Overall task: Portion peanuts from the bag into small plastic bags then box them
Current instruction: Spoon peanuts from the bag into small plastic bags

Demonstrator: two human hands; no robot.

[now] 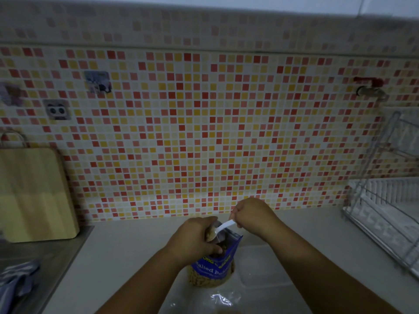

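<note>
A blue bag of salted peanuts (214, 266) stands upright and open on the counter. My left hand (193, 239) is over its mouth and grips a small clear plastic bag (212, 233) with some peanuts in it. My right hand (254, 217) holds a white plastic spoon (223, 226) by the handle, its bowl tipped into the small bag. Right of the peanut bag lies a clear plastic box (260, 266). More clear plastic bags (223, 301) lie near the bottom edge.
A wooden cutting board (34, 193) leans on the tiled wall at the left, above a steel sink (45, 257) with a striped cloth (15, 279). A wire dish rack (390, 207) stands at the right.
</note>
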